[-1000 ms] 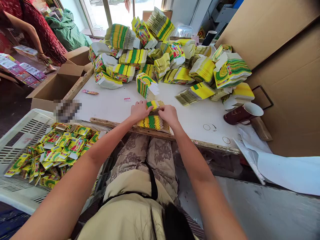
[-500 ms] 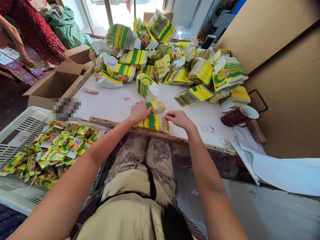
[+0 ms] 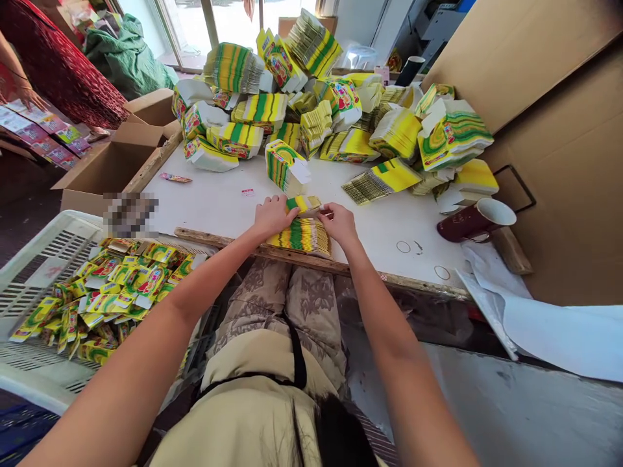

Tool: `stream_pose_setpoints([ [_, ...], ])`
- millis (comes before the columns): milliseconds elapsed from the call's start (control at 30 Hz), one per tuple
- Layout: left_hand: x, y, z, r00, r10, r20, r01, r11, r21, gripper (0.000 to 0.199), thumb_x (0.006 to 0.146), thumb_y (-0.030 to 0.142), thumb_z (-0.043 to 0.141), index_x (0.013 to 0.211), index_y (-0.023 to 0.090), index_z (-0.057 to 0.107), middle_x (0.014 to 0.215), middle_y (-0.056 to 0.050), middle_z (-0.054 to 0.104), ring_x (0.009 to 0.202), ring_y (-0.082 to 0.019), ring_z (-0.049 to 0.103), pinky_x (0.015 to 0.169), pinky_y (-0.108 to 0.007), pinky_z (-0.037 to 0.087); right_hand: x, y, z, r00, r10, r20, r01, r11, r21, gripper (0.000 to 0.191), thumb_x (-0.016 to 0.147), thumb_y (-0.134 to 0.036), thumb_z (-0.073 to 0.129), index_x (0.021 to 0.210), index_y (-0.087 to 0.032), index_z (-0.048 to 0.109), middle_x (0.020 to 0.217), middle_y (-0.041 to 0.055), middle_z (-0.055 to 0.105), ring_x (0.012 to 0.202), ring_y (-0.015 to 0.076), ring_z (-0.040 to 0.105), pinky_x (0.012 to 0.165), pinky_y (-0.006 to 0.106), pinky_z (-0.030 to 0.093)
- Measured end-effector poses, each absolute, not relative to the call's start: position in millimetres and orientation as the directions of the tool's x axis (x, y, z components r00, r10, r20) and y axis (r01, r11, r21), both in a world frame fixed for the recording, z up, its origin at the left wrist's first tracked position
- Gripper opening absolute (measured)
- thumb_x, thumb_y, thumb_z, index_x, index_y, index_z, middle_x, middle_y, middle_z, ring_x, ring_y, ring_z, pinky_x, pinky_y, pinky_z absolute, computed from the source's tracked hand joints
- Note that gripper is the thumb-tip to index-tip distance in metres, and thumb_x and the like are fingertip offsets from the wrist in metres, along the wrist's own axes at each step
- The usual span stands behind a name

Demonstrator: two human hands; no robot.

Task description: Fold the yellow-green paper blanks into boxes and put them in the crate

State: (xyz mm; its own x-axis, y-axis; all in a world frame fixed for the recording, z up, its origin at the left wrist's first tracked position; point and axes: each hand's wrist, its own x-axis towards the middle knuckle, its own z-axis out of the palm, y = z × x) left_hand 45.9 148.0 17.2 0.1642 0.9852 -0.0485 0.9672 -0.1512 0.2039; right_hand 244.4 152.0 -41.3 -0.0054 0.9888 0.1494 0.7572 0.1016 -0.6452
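Observation:
Near the table's front edge lies a stack of flattened yellow-and-green cartons (image 3: 300, 237), layered edges facing right. Just behind it is a yellow-and-green carton (image 3: 305, 205), partly lifted. My left hand (image 3: 272, 216) grips the left end of this carton, its thumb reaching over toward the stack. My right hand (image 3: 338, 224) pinches the carton's right end, finger and thumb together, partly hiding what is between them. An upright bundle of flat cartons (image 3: 286, 165) stands right behind my hands.
Many carton bundles (image 3: 260, 109) are heaped at the back of the table. To the left are a crate (image 3: 36, 256) of small folded boxes and an open cardboard box (image 3: 114, 152). A maroon mug (image 3: 462, 224) stands at right. Another person's hand (image 3: 29, 97) is at far left.
My right hand has moved slightly left and up, closing in on the carton's right end. My left hand has barely moved. The other person's hand has shifted left.

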Motion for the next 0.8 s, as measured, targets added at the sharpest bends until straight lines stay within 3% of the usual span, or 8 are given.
stream_pose_setpoints([
  [233, 47, 147, 18, 0.149, 0.987, -0.057, 0.970, -0.135, 0.201, 0.052, 0.097, 0.056, 0.036, 0.129, 0.019, 0.053, 0.135, -0.015, 0.059, 0.125, -0.032, 0.051, 0.099, -0.046, 0.044, 251, 155, -36, -0.090, 0.981, 0.171, 0.793, 0.174, -0.584, 0.012, 0.080, -0.024, 0.065, 0.090, -0.018, 0.069, 0.091, 0.0066, 0.072, 0.076, 0.0195, 0.064, 0.076, 0.033, 0.048],
  [500, 47, 147, 19, 0.148, 0.986, -0.074, 0.967, -0.128, 0.221, 0.051, 0.097, 0.056, 0.035, 0.130, 0.020, 0.052, 0.136, -0.016, 0.058, 0.127, -0.033, 0.050, 0.100, -0.047, 0.042, 255, 158, -8, -0.319, 0.941, 0.114, 0.829, 0.336, -0.447, 0.011, 0.080, -0.022, 0.065, 0.086, -0.018, 0.074, 0.092, 0.0087, 0.072, 0.086, 0.0217, 0.062, 0.078, 0.030, 0.043],
  [667, 47, 147, 17, 0.153, 0.986, -0.065, 0.967, -0.135, 0.216, 0.053, 0.098, 0.056, 0.036, 0.131, 0.018, 0.052, 0.136, -0.016, 0.058, 0.127, -0.033, 0.049, 0.100, -0.047, 0.043, 243, 167, 0, -0.354, 0.935, 0.013, 0.868, 0.334, -0.368, 0.019, 0.082, -0.019, 0.061, 0.088, -0.021, 0.078, 0.084, 0.0056, 0.076, 0.080, 0.0205, 0.064, 0.071, 0.028, 0.040],
  [800, 45, 145, 17, 0.174, 0.983, -0.063, 0.965, -0.158, 0.211, 0.057, 0.096, 0.060, 0.038, 0.131, 0.017, 0.051, 0.135, -0.017, 0.058, 0.127, -0.034, 0.049, 0.100, -0.046, 0.042, 236, 173, 6, -0.330, 0.943, -0.027, 0.901, 0.307, -0.306, 0.019, 0.082, -0.023, 0.062, 0.086, -0.021, 0.081, 0.080, 0.0084, 0.077, 0.078, 0.0230, 0.065, 0.067, 0.030, 0.038],
])
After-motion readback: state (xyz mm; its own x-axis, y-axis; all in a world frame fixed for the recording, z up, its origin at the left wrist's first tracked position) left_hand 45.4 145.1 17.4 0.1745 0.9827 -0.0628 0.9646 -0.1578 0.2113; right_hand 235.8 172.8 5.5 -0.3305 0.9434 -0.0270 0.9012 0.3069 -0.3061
